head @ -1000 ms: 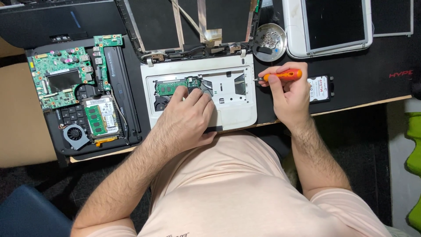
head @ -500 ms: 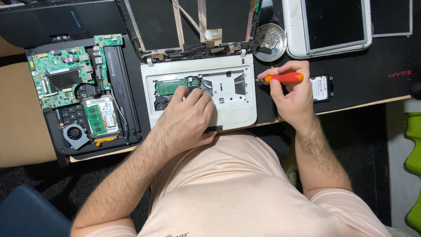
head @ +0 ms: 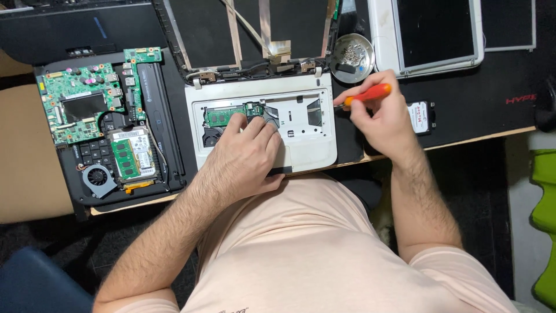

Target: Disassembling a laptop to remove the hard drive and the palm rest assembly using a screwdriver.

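Observation:
A white laptop base (head: 307, 153) lies open-side up in the middle of the desk, with a green memory module (head: 217, 116) showing in its bay. My left hand (head: 246, 153) rests flat on this base, fingertips by the module and a small green board (head: 253, 108). My right hand (head: 379, 116) is shut on an orange-handled screwdriver (head: 366, 94), its tip pointing left at the base's right edge. Just above that hand stands a round metal dish (head: 352, 57) with several screws.
A black opened laptop with green circuit boards (head: 81, 104) and a fan (head: 98, 175) lies at the left. A black screen lid with ribbon cables (head: 249, 29) is behind the base. A white-framed panel (head: 437, 35) sits at back right, a small drive (head: 421, 116) beside my right hand.
My right hand has tilted the screwdriver and shifted slightly up and left, so its tip now sits nearer the base's right edge. My left hand has stayed put.

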